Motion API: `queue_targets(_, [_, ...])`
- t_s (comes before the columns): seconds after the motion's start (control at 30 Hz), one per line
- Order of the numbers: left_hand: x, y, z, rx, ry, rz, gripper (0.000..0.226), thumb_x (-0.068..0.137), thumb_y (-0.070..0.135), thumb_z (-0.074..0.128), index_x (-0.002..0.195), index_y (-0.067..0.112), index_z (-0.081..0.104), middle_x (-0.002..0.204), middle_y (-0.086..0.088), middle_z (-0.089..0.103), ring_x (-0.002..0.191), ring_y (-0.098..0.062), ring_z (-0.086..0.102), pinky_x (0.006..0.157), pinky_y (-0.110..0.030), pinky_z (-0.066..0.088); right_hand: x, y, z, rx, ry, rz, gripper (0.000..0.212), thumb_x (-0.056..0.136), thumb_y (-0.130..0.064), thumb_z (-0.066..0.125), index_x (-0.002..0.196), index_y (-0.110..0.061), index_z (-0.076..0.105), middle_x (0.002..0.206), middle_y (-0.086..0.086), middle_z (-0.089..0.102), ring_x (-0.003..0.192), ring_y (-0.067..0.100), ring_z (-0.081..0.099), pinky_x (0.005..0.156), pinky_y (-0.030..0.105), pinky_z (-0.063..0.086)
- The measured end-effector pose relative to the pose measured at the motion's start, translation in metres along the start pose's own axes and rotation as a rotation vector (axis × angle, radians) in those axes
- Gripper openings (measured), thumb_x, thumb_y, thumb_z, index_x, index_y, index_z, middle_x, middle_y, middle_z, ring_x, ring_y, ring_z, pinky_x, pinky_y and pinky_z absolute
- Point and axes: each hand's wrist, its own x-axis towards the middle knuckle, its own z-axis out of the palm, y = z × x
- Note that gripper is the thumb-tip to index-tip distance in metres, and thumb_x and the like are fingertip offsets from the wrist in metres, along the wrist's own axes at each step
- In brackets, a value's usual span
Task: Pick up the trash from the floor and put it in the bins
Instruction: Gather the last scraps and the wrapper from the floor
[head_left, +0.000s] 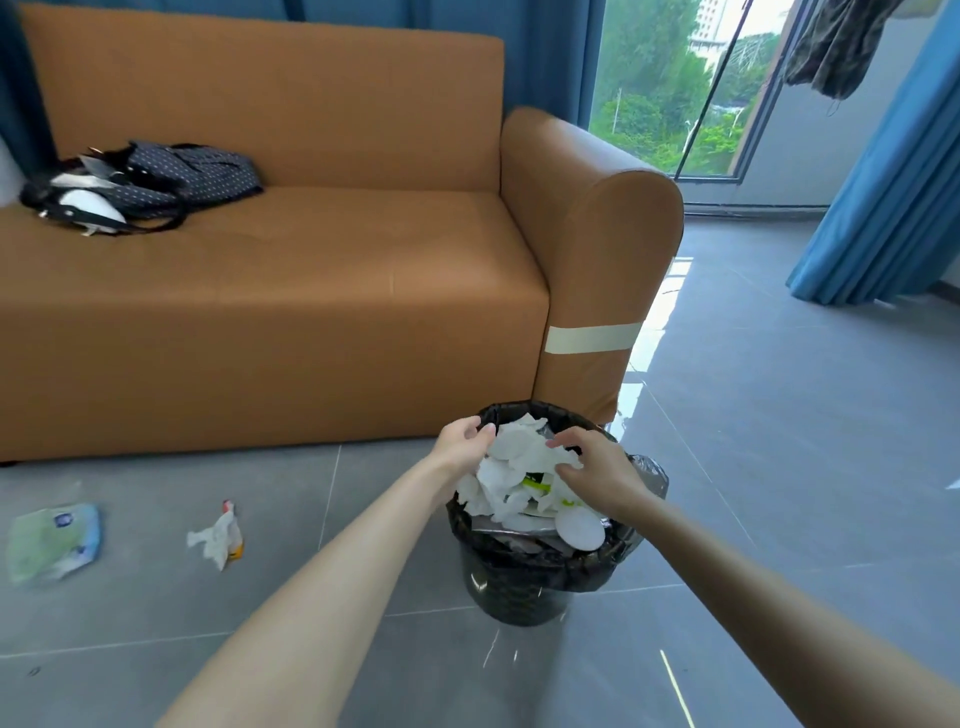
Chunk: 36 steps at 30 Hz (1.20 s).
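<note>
My left hand (462, 441) and right hand (597, 467) flank the white paper trash (519, 467) heaped in the black-lined bin (524, 587). Both hands have bent fingers touching the heap's left and right sides. I cannot tell whether either grips it. On the floor (779, 467), left of the bin, lie a crumpled wrapper (218, 535) and, farther left, a green-blue packet (52, 540).

Between your left hand (462, 441) and right hand (592, 467) the paper (519, 460) is soft, matt, crumpled. Beneath your grip the bin (519, 597) is glossy plastic, its liner (550, 566) thin, wrinkled film. Left of your grip a wrapper (52, 540) of shiny plastic lies on smooth, glossy floor tiles (779, 467). Beyond, the sofa (311, 312) looks matt leatherette.
</note>
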Motion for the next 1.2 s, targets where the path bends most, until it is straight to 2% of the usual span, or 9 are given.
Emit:
queue_targets(0.13, [0.000, -0.002, -0.011, 0.031, 0.043, 0.002, 0.048, 0.100, 0.018, 0.042, 0.146, 0.008, 0.032, 0.151, -0.008, 0.034, 0.120, -0.018, 0.051, 0.096, -0.028, 0.042, -0.014, -0.010, 0.024, -0.147, -0.150, -0.237, 0.036, 0.095, -0.022, 0.053, 0.129, -0.031, 0.053, 0.149, -0.003, 0.035, 0.135, 0.020, 0.034, 0.108, 0.034, 0.035])
queue_targets(0.2, [0.002, -0.009, -0.016, 0.015, 0.071, -0.009, 0.045, 0.100, 0.016, 0.043, 0.144, 0.008, 0.035, 0.150, -0.009, 0.036, 0.130, -0.021, 0.044, 0.106, -0.031, 0.036, -0.018, -0.011, 0.041, -0.268, -0.257, -0.285, 0.044, 0.097, -0.028, 0.048, 0.139, -0.039, 0.041, 0.157, -0.006, 0.018, 0.143, 0.023, 0.017, 0.112, 0.044, 0.030])
queue_targets(0.33, [0.004, -0.019, -0.022, -0.027, 0.109, -0.027, 0.043, 0.100, 0.012, 0.042, 0.142, 0.006, 0.038, 0.148, -0.011, 0.038, 0.136, -0.023, 0.036, 0.111, -0.033, 0.031, -0.011, -0.013, 0.062, -0.492, -0.376, -0.243, 0.047, 0.102, -0.033, 0.032, 0.145, -0.049, 0.020, 0.160, -0.011, -0.008, 0.147, 0.030, -0.011, 0.113, 0.065, 0.007])
queue_targets(0.53, [0.016, -0.027, -0.027, -0.113, 0.104, -0.052, 0.042, 0.099, 0.012, 0.044, 0.140, 0.006, 0.040, 0.144, -0.011, 0.043, 0.133, -0.021, 0.041, 0.114, -0.035, 0.031, 0.017, -0.005, 0.077, -0.531, -0.485, -0.068, 0.044, 0.103, -0.039, 0.024, 0.145, -0.049, 0.020, 0.159, -0.010, -0.015, 0.143, 0.037, -0.022, 0.109, 0.070, -0.006])
queue_targets(0.7, [0.026, -0.031, -0.026, -0.125, 0.085, -0.084, 0.042, 0.099, 0.015, 0.044, 0.140, 0.010, 0.040, 0.144, -0.007, 0.043, 0.132, -0.021, 0.043, 0.112, -0.034, 0.034, 0.034, 0.006, 0.092, -0.520, -0.612, 0.032, 0.046, 0.103, -0.036, 0.029, 0.144, -0.054, 0.018, 0.157, -0.015, -0.022, 0.143, 0.034, -0.025, 0.109, 0.071, -0.004])
queue_targets(0.9, [0.025, -0.028, -0.030, -0.079, 0.071, -0.094, 0.043, 0.100, 0.016, 0.041, 0.143, 0.011, 0.037, 0.148, -0.007, 0.038, 0.136, -0.021, 0.038, 0.112, -0.034, 0.033, 0.041, 0.007, 0.107, -0.669, -0.680, 0.048, 0.070, 0.099, -0.001, 0.031, 0.145, -0.052, 0.016, 0.156, -0.015, -0.024, 0.143, 0.033, -0.024, 0.105, 0.074, -0.001])
queue_targets(0.97, [0.020, -0.025, -0.033, -0.073, 0.084, -0.093, 0.043, 0.100, 0.017, 0.041, 0.143, 0.012, 0.038, 0.148, -0.005, 0.038, 0.135, -0.021, 0.039, 0.109, -0.034, 0.034, 0.046, 0.007, 0.104, -0.630, -0.651, 0.021, 0.062, 0.100, -0.011, 0.038, 0.143, -0.053, 0.023, 0.158, -0.015, -0.016, 0.144, 0.035, -0.020, 0.106, 0.075, 0.000])
queue_targets(1.07, [0.013, -0.019, -0.037, -0.068, 0.107, -0.107, 0.041, 0.100, 0.020, 0.041, 0.141, 0.015, 0.041, 0.148, -0.003, 0.038, 0.133, -0.022, 0.040, 0.107, -0.038, 0.035, 0.049, 0.004, 0.092, -0.550, -0.556, -0.038, 0.053, 0.092, -0.031, 0.056, 0.137, -0.051, 0.035, 0.161, -0.005, 0.004, 0.145, 0.041, -0.001, 0.110, 0.066, 0.016])
queue_targets(1.2, [0.000, 0.001, -0.045, -0.060, 0.107, -0.120, 0.039, 0.101, 0.020, 0.041, 0.139, 0.017, 0.042, 0.149, -0.003, 0.037, 0.133, -0.024, 0.040, 0.109, -0.042, 0.037, 0.043, -0.015, 0.061, -0.437, -0.434, -0.104, 0.060, 0.083, -0.029, 0.068, 0.136, -0.038, 0.042, 0.151, 0.002, 0.031, 0.133, 0.033, 0.034, 0.108, 0.044, 0.032])
